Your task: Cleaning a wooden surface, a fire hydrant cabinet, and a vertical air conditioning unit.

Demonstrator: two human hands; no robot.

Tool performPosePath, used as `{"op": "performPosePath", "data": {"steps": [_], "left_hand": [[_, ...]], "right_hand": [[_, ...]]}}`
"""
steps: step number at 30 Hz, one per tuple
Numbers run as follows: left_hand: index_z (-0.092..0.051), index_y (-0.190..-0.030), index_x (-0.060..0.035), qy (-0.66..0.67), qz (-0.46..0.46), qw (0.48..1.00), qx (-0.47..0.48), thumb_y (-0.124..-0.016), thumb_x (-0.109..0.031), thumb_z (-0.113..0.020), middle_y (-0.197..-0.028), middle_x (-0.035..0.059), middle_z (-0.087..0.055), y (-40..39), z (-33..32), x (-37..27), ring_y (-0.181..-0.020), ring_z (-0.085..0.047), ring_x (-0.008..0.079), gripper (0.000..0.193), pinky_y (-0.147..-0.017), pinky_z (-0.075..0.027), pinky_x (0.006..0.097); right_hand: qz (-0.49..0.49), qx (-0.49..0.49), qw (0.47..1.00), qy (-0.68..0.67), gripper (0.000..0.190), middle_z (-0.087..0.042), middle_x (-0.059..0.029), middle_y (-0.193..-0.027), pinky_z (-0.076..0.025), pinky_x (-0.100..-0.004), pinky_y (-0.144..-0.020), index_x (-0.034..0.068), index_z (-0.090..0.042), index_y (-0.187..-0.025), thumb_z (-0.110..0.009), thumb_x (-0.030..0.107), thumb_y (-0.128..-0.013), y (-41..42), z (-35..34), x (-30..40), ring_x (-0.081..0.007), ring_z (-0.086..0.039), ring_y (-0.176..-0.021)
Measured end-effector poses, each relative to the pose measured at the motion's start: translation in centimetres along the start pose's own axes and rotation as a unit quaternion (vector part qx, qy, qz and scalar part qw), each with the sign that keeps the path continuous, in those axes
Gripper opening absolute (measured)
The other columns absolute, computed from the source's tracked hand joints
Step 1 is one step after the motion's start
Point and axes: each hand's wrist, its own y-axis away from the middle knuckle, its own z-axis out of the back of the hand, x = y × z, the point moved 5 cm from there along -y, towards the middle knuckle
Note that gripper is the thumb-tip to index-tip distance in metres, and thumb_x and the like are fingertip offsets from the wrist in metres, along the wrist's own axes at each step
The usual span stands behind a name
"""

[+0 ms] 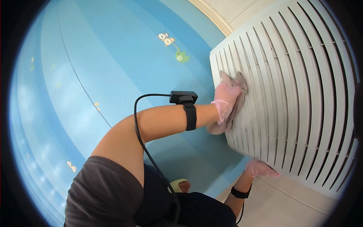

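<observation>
My left hand (227, 95), in a thin pink glove, is closed around a bunched greyish cloth (239, 82). The cloth is pressed against the slats of a large white slatted panel (262, 93), near its left edge, and part of it hangs past that edge. At the panel's lower edge, my right hand (259, 168), gloved in the same pink, grips the rim. Some of its fingers are hidden at the panel's edge. Greyish marks show along several slats and in the gaps between them.
Blue striped flooring (113, 56) with printed cartoon animals lies to the left, bordered by a cream strip (214, 17). Pale tiles (278, 195) lie at lower right. A black device (183, 97) is strapped to my left forearm, its cable (150, 154) running down. A sandalled foot (181, 185) stands below.
</observation>
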Motion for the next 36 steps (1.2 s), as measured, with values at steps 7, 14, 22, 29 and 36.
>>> {"op": "performPosePath", "data": {"steps": [7, 14, 22, 29, 36], "left_hand": [[-0.056, -0.090, 0.0027, 0.160, -0.044, 0.985, -0.039, -0.075, -0.023, -0.053, -0.076, 0.0118, -0.060, -10.5, 2.0, -2.1, -0.064, -0.056, 0.0272, 0.030, -0.061, -0.042, 0.0381], [-0.051, -0.109, 0.0000, 0.027, -0.251, 0.967, -0.021, -0.083, -0.025, -0.050, -0.092, 0.0111, -0.061, -8.5, 0.6, 0.3, -0.085, -0.056, 0.0240, 0.036, -0.071, -0.046, 0.0311], [-0.058, -0.085, 0.0044, 0.147, -0.140, 0.977, -0.058, -0.071, -0.012, -0.058, -0.072, 0.0098, -0.060, -10.2, 2.1, -1.7, -0.060, -0.055, 0.0186, 0.022, -0.057, -0.044, 0.0307], [-0.053, -0.107, 0.0001, -0.498, -0.144, 0.854, 0.049, -0.066, -0.028, -0.069, -0.094, 0.0129, -0.058, -10.9, 1.3, -3.3, -0.090, -0.056, 0.0219, 0.052, -0.073, -0.047, 0.0346], [-0.023, -0.130, 0.0040, -0.012, 0.006, 0.996, -0.093, -0.081, -0.037, -0.057, -0.116, 0.0214, -0.047, -2.2, -1.1, 2.6, -0.109, -0.045, 0.0351, 0.072, -0.091, -0.038, 0.0420]], "right_hand": [[0.063, -0.017, 0.998, 0.015, 0.057, -0.048, -0.0057, -0.114, -0.042, -0.0349, -0.090, 0.004, -0.045, -0.115, -0.033, 0.053, -0.089, 1.2, -1.8, 1.3, -0.0224, -0.046, -0.104], [-0.026, -0.027, 0.999, -0.020, 0.086, -0.035, -0.0128, -0.136, -0.036, -0.0403, -0.099, -0.002, -0.032, -0.133, -0.026, 0.069, -0.083, 1.4, -2.2, 0.5, -0.0287, -0.038, -0.119], [0.022, -0.014, 0.998, 0.049, 0.086, -0.036, -0.0158, -0.134, -0.038, -0.0395, -0.096, -0.003, -0.033, -0.130, -0.033, 0.068, -0.082, 0.2, 0.1, 0.0, -0.0305, -0.041, -0.114], [0.069, -0.017, 0.997, 0.036, 0.087, -0.037, -0.0157, -0.133, -0.042, -0.0386, -0.093, -0.005, -0.034, -0.129, -0.035, 0.068, -0.081, 0.5, -0.6, 0.0, -0.0308, -0.046, -0.109], [0.025, -0.048, 0.999, 0.003, 0.084, -0.039, -0.0149, -0.133, -0.041, -0.0392, -0.095, -0.004, -0.037, -0.128, -0.030, 0.067, -0.084, 1.2, -1.5, 0.1, -0.0297, -0.045, -0.111]]}}
